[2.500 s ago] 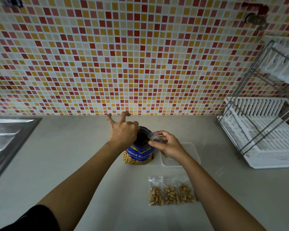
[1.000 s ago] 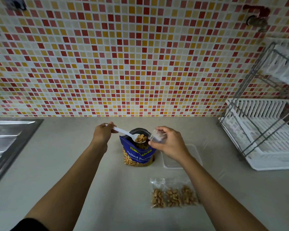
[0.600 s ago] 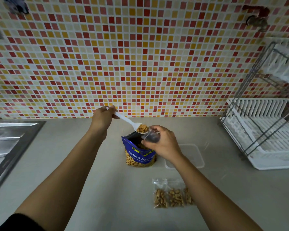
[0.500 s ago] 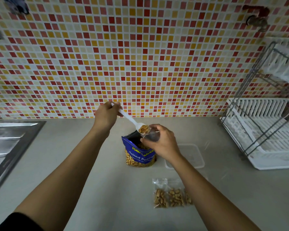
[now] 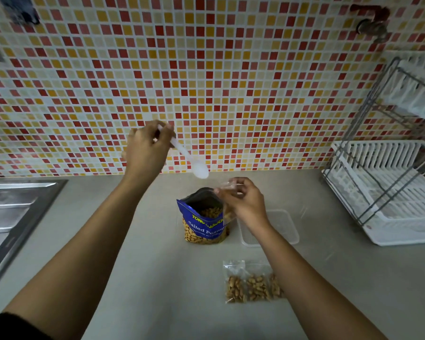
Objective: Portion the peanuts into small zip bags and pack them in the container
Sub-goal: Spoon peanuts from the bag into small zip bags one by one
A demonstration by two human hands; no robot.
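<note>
- Mosaic wall [image 5: 231, 82]: small red, orange and cream tiles behind the worktop; a tap [image 5: 371, 23] projects at upper right.
- Worktop [image 5: 133, 253]: pale grey surface that carries all the task's things.
- Dish rack [image 5: 390, 192]: white trays in a wire frame, at the right edge, well apart from the hands.
- Sink [image 5: 12, 212]: steel drainer, at the left edge.
- Peanut pouch [image 5: 205, 225]: blue, upright, mouth open with peanuts visible inside. It stands at the centre of the worktop, below and between the two hands.
- Container [image 5: 290, 229]: clear and rectangular, just right of the pouch, partly hidden behind the right wrist.
- Filled zip bags [image 5: 252, 285]: a row of clear bags holding peanuts, lying flat near the viewer, beside the right forearm.
- Left hand [image 5: 146, 148]: raised against the wall, fingers curled round the spoon's handle.
- Right hand [image 5: 245, 202]: above the pouch's right edge, fingertips pinching the top of the held zip bag.
- Spoon [image 5: 190, 160]: white plastic, slanting down to the right from the left hand; its bowl hangs just above the right hand's fingertips.
- Held zip bag [image 5: 227, 186]: small and clear, hanging from the right hand beside the pouch's mouth; its contents are too blurred to tell.
</note>
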